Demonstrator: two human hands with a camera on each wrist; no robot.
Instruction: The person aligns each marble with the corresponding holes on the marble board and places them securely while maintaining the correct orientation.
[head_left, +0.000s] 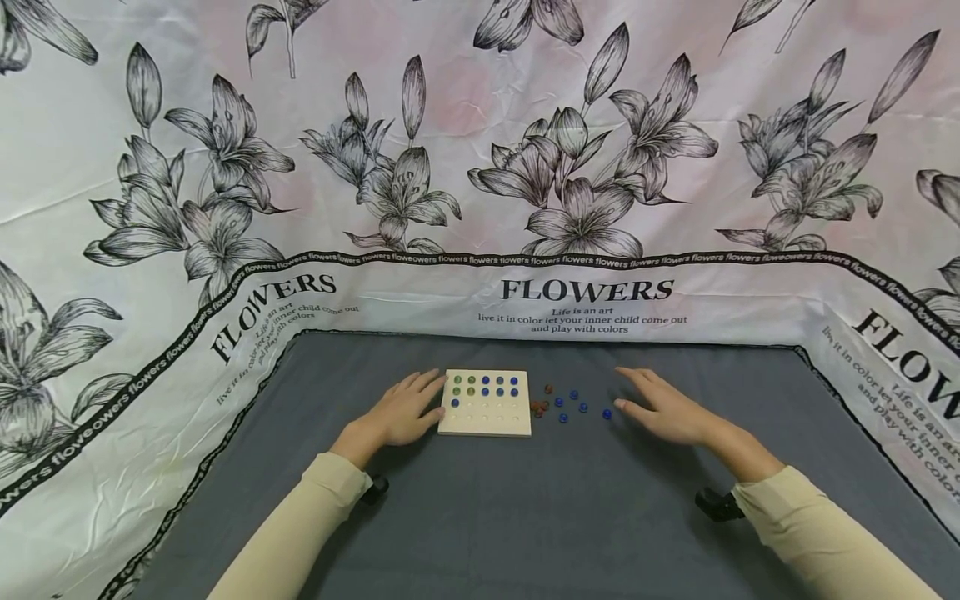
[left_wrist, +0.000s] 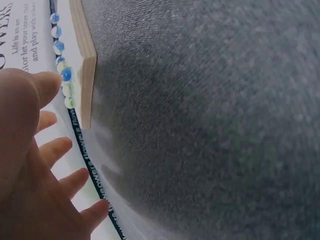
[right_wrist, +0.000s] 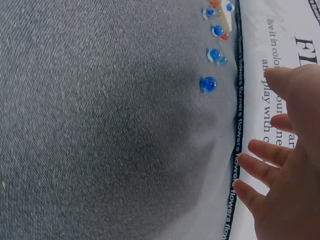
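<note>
A pale wooden board (head_left: 484, 425) with rows of shallow hollows lies on the grey cloth. Its top two rows hold green marbles (head_left: 470, 391) on the left and blue marbles (head_left: 500, 392) on the right. One more blue marble (head_left: 455, 402) sits at the left end of the third row. My left hand (head_left: 401, 410) is at the board's left edge, fingers extended; whether it touches the board I cannot tell. To the right of the loose blue marbles (head_left: 583, 407), my right hand (head_left: 667, 408) has its fingers spread and holds nothing.
Reddish-brown marbles (head_left: 538, 409) cluster against the board's right edge, with several blue ones scattered beyond them. Grey cloth (head_left: 480, 517) covers the table. A white flower-printed sheet (head_left: 420, 308) rises behind it and at both sides.
</note>
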